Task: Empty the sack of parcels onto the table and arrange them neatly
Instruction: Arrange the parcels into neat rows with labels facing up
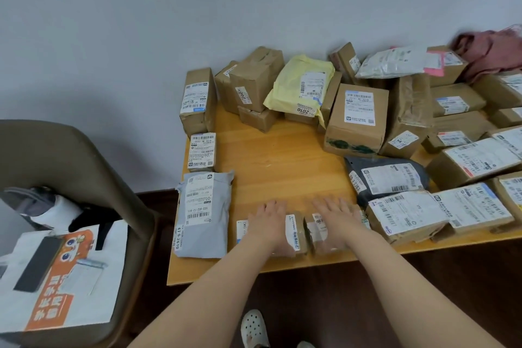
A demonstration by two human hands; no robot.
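Head view, parcels [356,118] crowding table [282,155], chair [70,155] at left

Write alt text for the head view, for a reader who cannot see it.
A person's left hand and right hand lie flat, fingers straight, on a small labelled box and a small taped box side by side at the near edge of a wooden table. Cardboard parcels, a yellow mailer and a grey mailer surround the table's bare middle.
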